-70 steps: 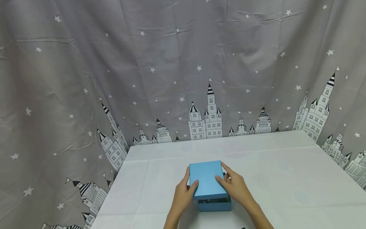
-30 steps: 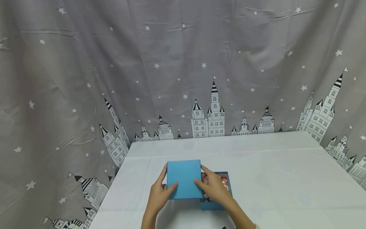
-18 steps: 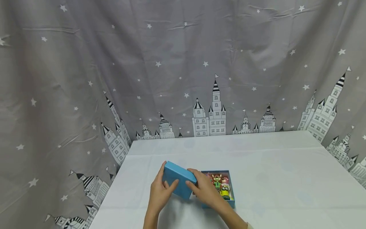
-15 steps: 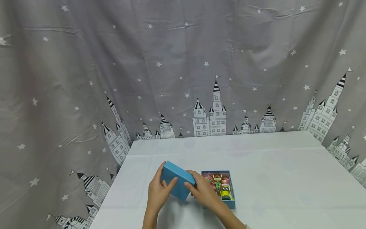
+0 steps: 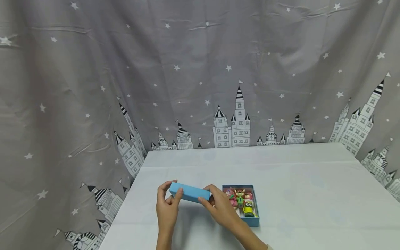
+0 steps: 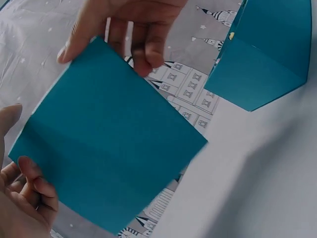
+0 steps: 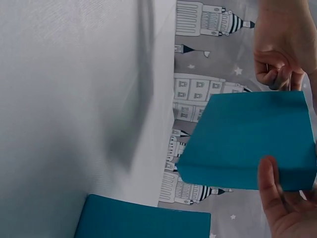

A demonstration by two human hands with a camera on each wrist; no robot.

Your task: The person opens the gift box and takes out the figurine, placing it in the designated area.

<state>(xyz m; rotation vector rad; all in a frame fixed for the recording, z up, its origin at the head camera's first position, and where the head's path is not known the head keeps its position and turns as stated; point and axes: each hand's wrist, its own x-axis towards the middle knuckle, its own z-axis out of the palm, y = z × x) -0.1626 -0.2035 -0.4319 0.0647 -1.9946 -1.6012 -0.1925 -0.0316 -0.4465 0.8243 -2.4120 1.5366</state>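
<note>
A blue square box lid [image 5: 190, 192] is held up in the air, tilted so that mostly its side edge shows in the head view. My left hand [image 5: 167, 210] grips its left end, thumb on the near side. At the right end, my right hand [image 5: 223, 210] pinches it between thumb and fingers. The left wrist view shows the lid's [image 6: 106, 141] broad flat face. Just right of my hands the matching blue box [image 5: 251, 222] stands uncovered on the table. Toy figures lie in it: a fox-like figure [image 5: 240, 198] with green clothes, a yellow one [image 5: 248, 209], and pink ones [image 5: 232, 201].
A white cloth covers the table [image 5: 300, 187]. Behind it and along the left side hangs a grey curtain [image 5: 175, 52] printed with stars and castles. The box wall [image 7: 143, 218] shows at the bottom of the right wrist view.
The lid has come off the box and moved left in both hands. It has since tipped from face-up to edge-on, and the figures in the box are uncovered.
</note>
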